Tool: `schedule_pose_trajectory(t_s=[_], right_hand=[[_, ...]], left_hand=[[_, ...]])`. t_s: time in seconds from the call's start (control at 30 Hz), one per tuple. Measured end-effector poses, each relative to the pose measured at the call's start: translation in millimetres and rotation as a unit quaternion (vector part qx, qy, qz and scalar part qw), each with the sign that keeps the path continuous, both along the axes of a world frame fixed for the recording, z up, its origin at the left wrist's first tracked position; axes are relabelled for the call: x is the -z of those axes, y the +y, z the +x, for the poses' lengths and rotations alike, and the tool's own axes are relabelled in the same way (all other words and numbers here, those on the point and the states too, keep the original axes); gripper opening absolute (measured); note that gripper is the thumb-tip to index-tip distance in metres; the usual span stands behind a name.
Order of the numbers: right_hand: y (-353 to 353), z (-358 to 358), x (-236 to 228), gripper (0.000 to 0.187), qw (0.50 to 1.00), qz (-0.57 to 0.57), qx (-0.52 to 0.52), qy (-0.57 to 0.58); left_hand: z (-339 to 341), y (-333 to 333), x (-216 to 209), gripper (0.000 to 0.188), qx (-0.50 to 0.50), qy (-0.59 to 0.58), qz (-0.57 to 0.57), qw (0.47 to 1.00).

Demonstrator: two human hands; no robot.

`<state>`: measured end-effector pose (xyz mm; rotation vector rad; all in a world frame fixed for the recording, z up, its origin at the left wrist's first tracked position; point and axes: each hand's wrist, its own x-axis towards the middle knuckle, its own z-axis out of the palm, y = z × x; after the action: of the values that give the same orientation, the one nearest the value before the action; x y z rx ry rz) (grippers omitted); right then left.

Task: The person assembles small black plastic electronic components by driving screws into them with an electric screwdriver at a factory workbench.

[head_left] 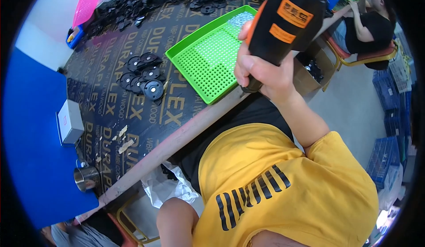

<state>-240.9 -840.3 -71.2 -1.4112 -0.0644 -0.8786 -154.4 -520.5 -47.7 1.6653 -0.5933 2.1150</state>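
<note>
I find the right hand [268,72] closed firmly round the grip of a power tool [287,30], raised beyond the near edge of the worktop [177,109], toward its right end. The left hand is out of view; I cannot tell its state.

As to progress, I see no part under the tool, and its working end is not clearly visible. I cannot certify how many pieces are finished. A small group of black discs [151,73] lies mid-worktop, some overlapping; the nearest shows a pale metallic centre. By my judgement much remains, since a large heap of black parts [146,1] spreads along the far edge.

The tool is black-bodied with an orange side and two orange labels; I note no visible damage.

Just inside the near edge lies a green perforated tray [188,76], with small silvery pieces [241,20] gathered at its far end. A metal cup [86,178] stands by the near left corner.
</note>
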Motion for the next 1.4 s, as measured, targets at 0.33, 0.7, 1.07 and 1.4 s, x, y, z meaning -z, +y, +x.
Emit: schedule_pose_trajectory(t_s=[0.33, 0.7, 1.07, 1.4], right_hand=[[-1, -1, 8, 0.039, 0.999, 0.028, 0.029, 0.002], [2, 2, 4, 0.036, 1.0, 0.014, 0.014, 0.006], [-3, -5, -6, 0.037, 0.998, 0.026, 0.011, 0.054], [-3, 37, -39, 0.065, 0.996, 0.078, -0.009, -0.045]], left_hand=[[140, -92, 26, 0.023, 0.374, 0.688, 0.035, 0.621], [211, -128, 53, 0.029, 0.279, 0.84, 0.125, 0.449], [147, -84, 8, 0.008, 0.575, 0.699, -0.102, 0.414], [51, -134, 52, 0.029, 0.475, 0.791, 0.141, 0.359]])
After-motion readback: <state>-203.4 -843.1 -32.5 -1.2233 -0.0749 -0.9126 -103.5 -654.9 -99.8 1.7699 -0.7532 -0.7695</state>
